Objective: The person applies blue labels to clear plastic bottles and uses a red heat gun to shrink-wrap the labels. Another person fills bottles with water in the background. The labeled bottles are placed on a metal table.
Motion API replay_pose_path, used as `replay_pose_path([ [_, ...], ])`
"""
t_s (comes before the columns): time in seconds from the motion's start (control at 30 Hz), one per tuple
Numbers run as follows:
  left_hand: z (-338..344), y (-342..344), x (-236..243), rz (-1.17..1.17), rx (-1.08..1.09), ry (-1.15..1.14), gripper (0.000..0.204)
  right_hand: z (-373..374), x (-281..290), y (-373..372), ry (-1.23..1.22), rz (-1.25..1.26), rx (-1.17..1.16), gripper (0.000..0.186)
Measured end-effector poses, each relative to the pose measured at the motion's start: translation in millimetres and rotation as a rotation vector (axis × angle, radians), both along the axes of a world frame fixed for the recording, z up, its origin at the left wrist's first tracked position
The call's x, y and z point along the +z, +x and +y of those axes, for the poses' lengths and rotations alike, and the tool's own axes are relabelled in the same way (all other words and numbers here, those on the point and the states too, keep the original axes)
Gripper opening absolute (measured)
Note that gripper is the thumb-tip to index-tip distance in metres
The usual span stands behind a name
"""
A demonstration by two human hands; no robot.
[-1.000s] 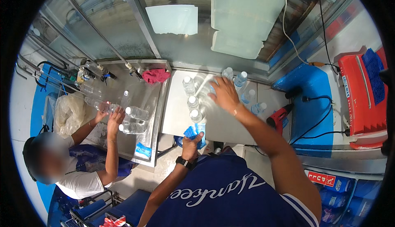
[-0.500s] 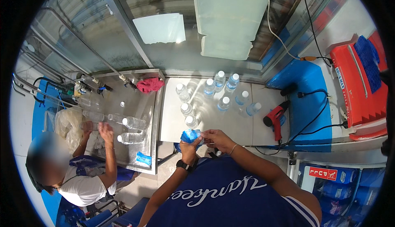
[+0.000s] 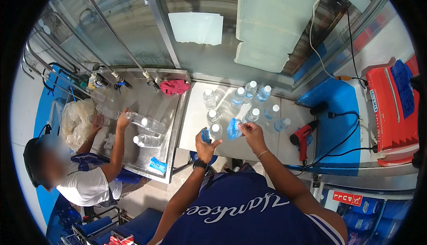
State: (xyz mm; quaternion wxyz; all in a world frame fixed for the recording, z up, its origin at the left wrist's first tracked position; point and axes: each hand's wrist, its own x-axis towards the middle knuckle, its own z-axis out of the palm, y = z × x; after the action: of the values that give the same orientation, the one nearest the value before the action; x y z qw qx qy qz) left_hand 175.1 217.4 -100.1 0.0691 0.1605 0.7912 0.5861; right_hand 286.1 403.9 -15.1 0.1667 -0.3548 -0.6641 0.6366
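Observation:
My left hand [image 3: 206,147] is closed on a small blue bundle [image 3: 205,135], which looks like folded plastic bottle labels. My right hand [image 3: 254,138] pinches a loose blue plastic label [image 3: 233,129], held just above the white counter. Between the hands stands a clear capped bottle [image 3: 215,132] with no label showing. Two more bare bottles, a middle one [image 3: 213,117] and a far one [image 3: 209,98], stand behind it. To the right are several bottles with blue labels, one of them [image 3: 252,115] close beyond my right hand.
A red heat gun [image 3: 304,139] with a black cord lies at the counter's right. On the left, a co-worker's hands [image 3: 123,119] handle clear bottles over a metal sink [image 3: 171,143]. A pink cloth [image 3: 175,86] rests in its corner; a blue bundle [image 3: 158,165] lies near its front edge.
My hands have drawn apart. The right has moved right and forward with one label, while the left keeps the bundle. The view has shifted, and the co-worker's hand has reached a bottle.

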Motion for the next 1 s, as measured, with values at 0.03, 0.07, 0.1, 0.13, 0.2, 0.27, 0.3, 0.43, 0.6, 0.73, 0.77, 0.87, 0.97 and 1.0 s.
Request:
replay_pose_path([
  [0.03, 6.4, -4.7, -6.5, -0.030, -0.017, 0.011, 0.068, 6.6, 2.6, -1.4, 0.055, -0.013, 0.021, 0.033],
  [0.07, 13.3, -7.5, -12.4, -0.062, -0.037, 0.025, 0.068, 11.8, 5.7, -2.4, 0.085, -0.056, 0.028, 0.033],
  [0.1, 20.2, -7.6, -17.6, -0.136, -0.063, 0.029, 0.068, 14.9, 9.1, -2.0, 0.148, -0.021, 0.031, 0.033],
  [0.13, 25.1, -4.2, -21.8, -0.098, -0.032, 0.022, 0.068, 17.8, 12.7, -3.2, 0.196, -0.039, 0.020, 0.032],
  [0.2, 33.9, 4.8, -27.6, -0.117, 0.020, -0.016, 0.068, 22.5, 21.7, -4.9, 0.227, -0.062, -0.006, 0.031],
  [0.27, 41.2, 15.4, -30.6, -0.109, 0.018, 0.031, 0.067, 22.9, 31.3, -3.0, 0.390, -0.050, 0.004, 0.030],
  [0.3, 45.4, 20.5, -31.7, -0.107, 0.006, 0.057, 0.067, 21.9, 35.7, -0.5, 0.438, -0.073, -0.001, 0.029],
  [0.43, 63.4, 32.8, -36.0, -0.141, -0.093, 0.070, 0.066, 13.9, 43.6, 7.3, 0.677, -0.081, 0.036, 0.025],
  [0.6, 75.9, 42.3, -36.9, -0.123, -0.124, 0.030, 0.067, 6.9, 41.6, 5.3, 0.993, 0.053, 0.164, 0.021],
  [0.73, 73.4, 40.1, -28.8, -0.193, -0.158, 0.110, 0.066, -0.5, 40.2, 2.4, 1.018, -0.129, 0.259, 0.018],
  [0.77, 70.6, 39.4, -26.4, -0.202, -0.175, 0.113, 0.066, -2.3, 38.9, 1.3, 1.078, -0.132, 0.267, 0.018],
  [0.87, 51.3, 37.5, -22.2, -0.233, -0.269, 0.079, 0.060, -5.0, 30.3, -6.7, 1.212, -0.105, 0.300, 0.023],
  [0.97, 18.0, 36.8, -24.8, -0.473, -0.250, 0.148, 0.047, -3.3, 14.7, -10.0, 1.193, -0.042, 0.322, 0.039],
  [1.0, 4.1, 37.7, -26.4, -0.622, -0.206, 0.124, 0.043, -1.9, 8.1, -11.2, 1.150, -0.014, 0.332, 0.047],
])
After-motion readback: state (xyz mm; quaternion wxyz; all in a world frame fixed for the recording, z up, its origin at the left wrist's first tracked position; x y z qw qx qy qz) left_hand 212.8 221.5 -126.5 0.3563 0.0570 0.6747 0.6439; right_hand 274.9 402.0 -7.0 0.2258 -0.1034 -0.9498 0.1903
